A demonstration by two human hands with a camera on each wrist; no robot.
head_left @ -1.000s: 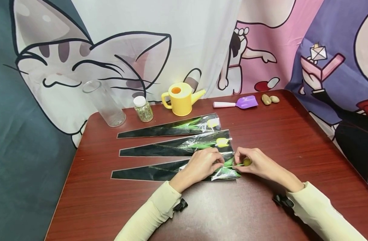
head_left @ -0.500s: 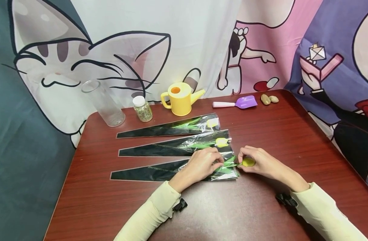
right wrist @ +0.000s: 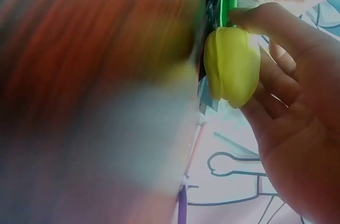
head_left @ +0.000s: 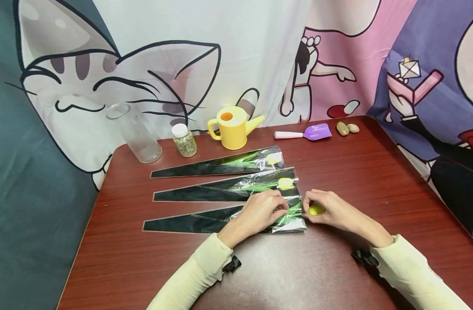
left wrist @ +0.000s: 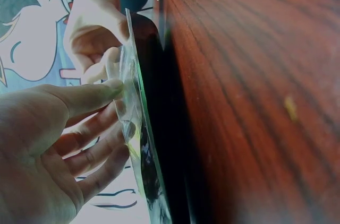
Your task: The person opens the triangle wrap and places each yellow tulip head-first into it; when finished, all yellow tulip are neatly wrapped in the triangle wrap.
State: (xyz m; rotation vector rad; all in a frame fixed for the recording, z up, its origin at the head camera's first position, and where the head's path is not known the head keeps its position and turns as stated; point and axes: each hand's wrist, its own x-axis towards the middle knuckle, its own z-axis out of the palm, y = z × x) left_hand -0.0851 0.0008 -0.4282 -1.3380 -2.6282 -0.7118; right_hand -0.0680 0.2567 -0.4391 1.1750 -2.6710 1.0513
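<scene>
A yellow tulip [right wrist: 232,67] with green leaves lies partly inside the nearest flower sleeve [head_left: 190,223], which is black-backed with a clear front. Its bloom sticks out past the wide right end. My right hand [head_left: 329,207] pinches the stem just below the bloom. At the sleeve's mouth my left hand [head_left: 259,211] pinches the clear film [left wrist: 125,75] between thumb and fingers, lifting it from the black backing. Two more sleeves, the middle one [head_left: 205,193] and the far one [head_left: 194,169], lie behind, each with a yellow tulip inside.
Along the back of the brown table [head_left: 116,267] stand a clear glass vase [head_left: 137,137], a white-lidded jar [head_left: 185,141] and a yellow watering can [head_left: 233,129]. A purple toy shovel [head_left: 315,131] and two stones [head_left: 342,128] lie further right. A printed curtain hangs behind.
My right hand first drew the tulip slightly right, then moved it back left toward the sleeve. My left hand has stayed at the sleeve's mouth.
</scene>
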